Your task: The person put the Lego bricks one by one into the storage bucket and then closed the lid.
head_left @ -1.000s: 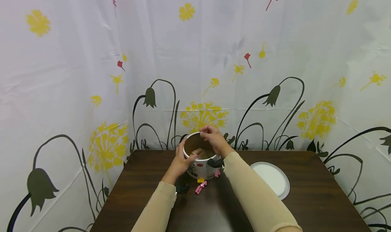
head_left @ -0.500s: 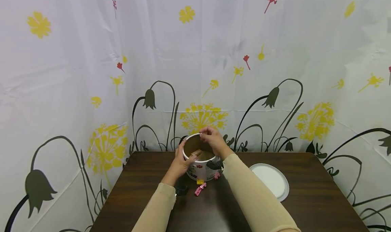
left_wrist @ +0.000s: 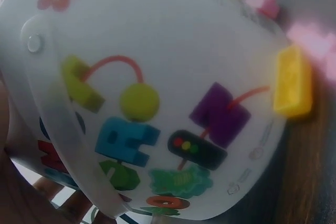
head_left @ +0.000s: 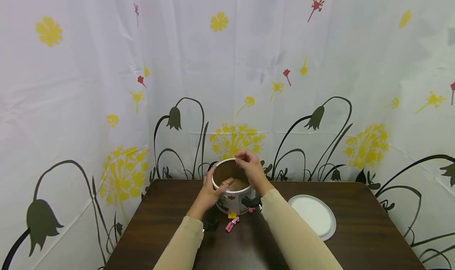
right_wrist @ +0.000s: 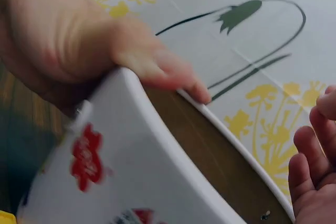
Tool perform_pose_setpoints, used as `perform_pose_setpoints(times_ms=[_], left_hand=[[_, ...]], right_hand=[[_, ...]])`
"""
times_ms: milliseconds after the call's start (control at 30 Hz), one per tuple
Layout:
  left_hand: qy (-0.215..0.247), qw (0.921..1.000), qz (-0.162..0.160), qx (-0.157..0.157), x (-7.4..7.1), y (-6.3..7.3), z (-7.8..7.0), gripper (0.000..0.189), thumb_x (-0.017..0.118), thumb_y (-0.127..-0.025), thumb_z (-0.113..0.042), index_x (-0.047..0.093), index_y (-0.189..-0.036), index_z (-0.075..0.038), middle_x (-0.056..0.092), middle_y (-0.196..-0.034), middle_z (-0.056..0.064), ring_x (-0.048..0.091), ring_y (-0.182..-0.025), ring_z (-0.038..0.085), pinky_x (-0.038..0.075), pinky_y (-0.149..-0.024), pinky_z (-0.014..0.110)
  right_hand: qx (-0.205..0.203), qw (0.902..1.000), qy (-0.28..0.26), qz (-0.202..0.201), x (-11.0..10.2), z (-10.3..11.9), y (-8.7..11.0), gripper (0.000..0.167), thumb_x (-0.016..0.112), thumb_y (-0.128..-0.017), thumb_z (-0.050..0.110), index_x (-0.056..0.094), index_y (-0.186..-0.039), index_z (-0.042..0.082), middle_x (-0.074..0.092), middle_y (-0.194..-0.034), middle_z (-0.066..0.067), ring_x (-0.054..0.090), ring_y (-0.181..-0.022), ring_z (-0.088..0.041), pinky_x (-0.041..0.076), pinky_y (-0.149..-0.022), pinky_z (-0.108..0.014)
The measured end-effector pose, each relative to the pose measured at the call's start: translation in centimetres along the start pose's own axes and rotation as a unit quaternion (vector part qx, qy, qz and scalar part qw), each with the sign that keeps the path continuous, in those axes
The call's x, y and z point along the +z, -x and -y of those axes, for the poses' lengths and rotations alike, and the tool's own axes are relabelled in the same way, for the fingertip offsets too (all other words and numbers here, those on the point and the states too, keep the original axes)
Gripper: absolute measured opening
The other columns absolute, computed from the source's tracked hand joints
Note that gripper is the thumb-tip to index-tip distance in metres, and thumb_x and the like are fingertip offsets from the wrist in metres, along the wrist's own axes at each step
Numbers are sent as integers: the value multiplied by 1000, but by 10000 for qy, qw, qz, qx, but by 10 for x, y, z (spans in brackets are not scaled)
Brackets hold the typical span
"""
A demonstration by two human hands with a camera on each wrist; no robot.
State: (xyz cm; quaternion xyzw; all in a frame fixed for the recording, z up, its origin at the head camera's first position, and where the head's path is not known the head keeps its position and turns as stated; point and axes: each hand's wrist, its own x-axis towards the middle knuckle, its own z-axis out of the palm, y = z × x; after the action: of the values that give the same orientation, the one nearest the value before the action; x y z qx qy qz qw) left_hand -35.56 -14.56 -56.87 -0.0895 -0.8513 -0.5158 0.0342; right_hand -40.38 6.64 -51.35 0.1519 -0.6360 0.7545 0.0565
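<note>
"white tub point(head_left: 235, 203) on the table point(head_left: 160, 238), near the far edge. who has hold of it?"

"left hand point(head_left: 207, 195) does, thumb over the rim, fingers along its outside."

"and the right hand point(head_left: 252, 170)?"

"up by the far rim, fingers bent; i can't tell whether it pinches anything. a brown block point(head_left: 228, 181) lies inside the tub."

"outside, a yellow block point(head_left: 232, 216) and pink pieces point(head_left: 229, 227) lie just in front, and a white disc point(head_left: 313, 216) lies off to the right."
</note>
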Motion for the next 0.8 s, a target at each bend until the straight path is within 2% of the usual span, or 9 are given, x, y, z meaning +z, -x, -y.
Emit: perform_pose_setpoints(times_ms=[167, 300, 400, 567, 800], left_hand=[[91, 9999, 21, -69, 0, 0, 1, 102, 80, -91, -46, 22, -172, -29, 34, -158, 27, 52, -135, 55, 47, -113, 69], [55, 9999, 42, -81, 1, 0, 1, 102, 80, -91, -50, 21, -172, -31, 34, -159, 26, 53, -136, 54, 46, -114, 69], [46, 9999, 17, -103, 1, 3, 1, 100, 79, -92, -49, 22, -172, -31, 35, -159, 26, 52, -136, 54, 45, -115, 69], [93, 9999, 0, -105, 1, 3, 3, 99, 79, -92, -50, 22, -172, -33, 35, -159, 25, 52, -137, 54, 45, -115, 69], [-52, 10000, -12, -8, 3, 1, 4, 100, 79, -92, -47, 22, -172, -31, 36, -157, 26, 54, -134, 55, 47, -112, 69]], right_hand=[[-141, 9996, 258, 33, 4, 6, 13, 15, 69, -103, 5, 68, -116, -3, 66, -95, 2, 63, -93, -24, 53, -79, -27], [-127, 9996, 243, -32, 2, 10, 25, 17, 70, -103, 5, 68, -117, -5, 66, -97, 1, 63, -96, -27, 54, -81, -27], [-72, 9997, 242, -51, 0, 11, 37, 17, 71, -103, 4, 67, -117, -4, 65, -102, -1, 64, -99, -24, 56, -86, -28], [-62, 9967, 789, -160, -5, 17, 55, 14, 72, -102, 5, 71, -116, 1, 68, -111, -9, 63, -101, -17, 54, -87, -27], [78, 9921, 1128, -534, -18, 19, 82, 12, 74, -99, 1, 72, -110, 3, 70, -107, -11, 65, -97, -17, 53, -84, -25]])
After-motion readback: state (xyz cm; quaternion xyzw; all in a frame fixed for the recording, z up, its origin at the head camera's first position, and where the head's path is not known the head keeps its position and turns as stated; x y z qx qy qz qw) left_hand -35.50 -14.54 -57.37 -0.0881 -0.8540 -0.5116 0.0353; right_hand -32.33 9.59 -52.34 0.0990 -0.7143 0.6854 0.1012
